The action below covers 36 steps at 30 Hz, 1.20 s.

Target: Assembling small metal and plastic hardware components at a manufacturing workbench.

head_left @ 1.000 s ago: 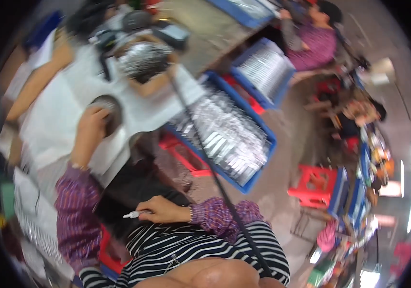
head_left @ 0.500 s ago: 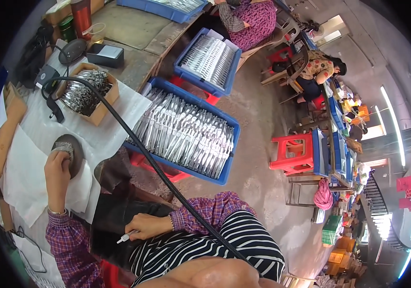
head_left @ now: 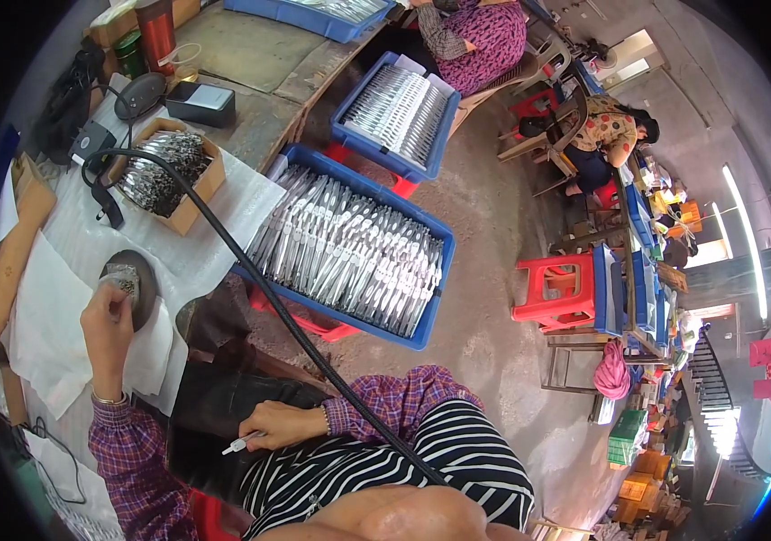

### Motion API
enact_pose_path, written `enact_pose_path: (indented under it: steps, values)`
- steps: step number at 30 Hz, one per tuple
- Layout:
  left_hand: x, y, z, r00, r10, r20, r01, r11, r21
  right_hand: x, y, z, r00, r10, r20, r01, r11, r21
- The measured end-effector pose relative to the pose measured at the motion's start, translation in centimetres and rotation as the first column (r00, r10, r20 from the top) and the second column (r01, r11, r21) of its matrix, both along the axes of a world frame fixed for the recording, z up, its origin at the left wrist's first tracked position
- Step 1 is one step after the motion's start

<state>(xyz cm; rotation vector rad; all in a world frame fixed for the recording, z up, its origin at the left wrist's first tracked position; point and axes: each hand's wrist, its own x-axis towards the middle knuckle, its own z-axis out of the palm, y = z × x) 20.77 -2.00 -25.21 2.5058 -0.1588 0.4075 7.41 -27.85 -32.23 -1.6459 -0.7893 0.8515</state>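
My left hand (head_left: 108, 325) is closed in a pinch at the near edge of a round dark dish (head_left: 147, 293) holding a heap of tiny metallic parts (head_left: 124, 278). Whatever its fingertips hold is too small to make out. Low over my lap, my right hand (head_left: 279, 426) grips a slender silver-white piece (head_left: 239, 444), whose pale tip sticks out to the left. The rest of that piece is hidden in my fingers. White sheets (head_left: 61, 316) lie under and around the dish.
A cardboard box (head_left: 209, 185) of dark-ended metal pieces stands beyond the dish. Blue crates (head_left: 435, 311) of slender silver pieces rest on red stools (head_left: 264, 305) to the right. A black cable (head_left: 273, 302) crosses the view. Two people (head_left: 484, 45) sit farther off.
My left hand has drawn back slightly toward me, so more of the tiny parts in the dish show. My right hand keeps its hold on the slender piece.
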Motion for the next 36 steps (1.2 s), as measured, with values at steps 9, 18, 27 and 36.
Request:
enact_pose_path:
  steps: [9, 18, 27, 36]
  values:
    - [-1.2, 0.2, 0.7, 1.000, -0.011, -0.013, 0.010, 0.994, -0.105, -0.1, 0.2, -0.2, 1.000, -0.001, -0.010, 0.001, 1.000, -0.018]
    - [-4.4, -0.5, 2.8, 0.999, -0.043, -0.016, 0.038, 0.973, -0.229, 0.2, 0.2, -0.2, 1.000, 0.027, 0.005, -0.026, 0.999, -0.044]
    - [-9.1, -0.5, 3.1, 0.989, -0.042, -0.139, -0.013, 0.927, -0.375, 0.0, 0.3, -0.6, 1.000, 0.024, 0.001, -0.024, 0.997, -0.069]
    - [-14.8, -0.4, 1.7, 0.939, -0.060, -0.338, -0.181, 0.748, -0.638, 0.0, 0.4, -0.5, 1.000, 0.015, 0.006, -0.015, 0.999, -0.030]
